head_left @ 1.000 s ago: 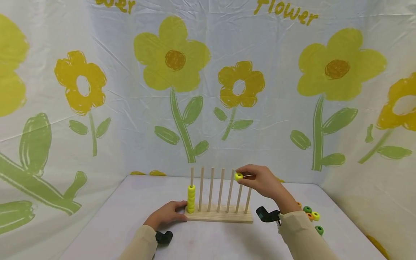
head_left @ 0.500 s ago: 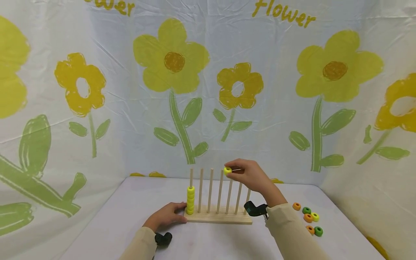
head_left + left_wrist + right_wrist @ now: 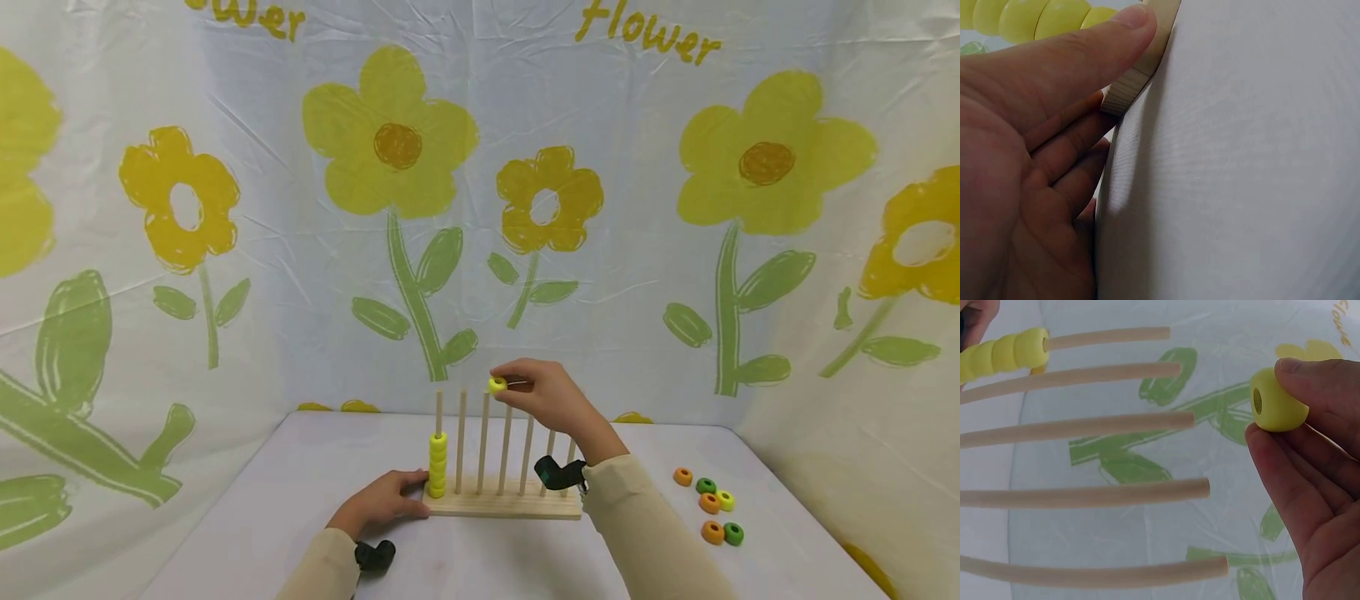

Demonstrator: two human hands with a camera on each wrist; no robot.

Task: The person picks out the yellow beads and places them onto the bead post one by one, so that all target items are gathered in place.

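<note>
A wooden peg rack (image 3: 502, 505) with a row of upright dowels stands on the table. Several yellow beads (image 3: 438, 467) are stacked on its leftmost peg. My left hand (image 3: 378, 504) holds the left end of the rack's base; in the left wrist view the thumb (image 3: 1132, 22) lies across the base edge (image 3: 1129, 87) with fingers on the other side. My right hand (image 3: 551, 400) pinches a single yellow bead (image 3: 1275, 403) between thumb and fingertips. That bead is up at the height of the peg tops, near the third peg from the left, its hole visible and off any peg.
Several loose beads lie on the right of the table: orange beads (image 3: 712, 532), green beads (image 3: 733, 534) and a yellow one (image 3: 724, 500). A flower-printed cloth (image 3: 637, 250) hangs behind and at both sides of the white table (image 3: 247, 517).
My right hand has carried the yellow bead leftward and slightly up, past several pegs. My left hand stays at the rack's left end.
</note>
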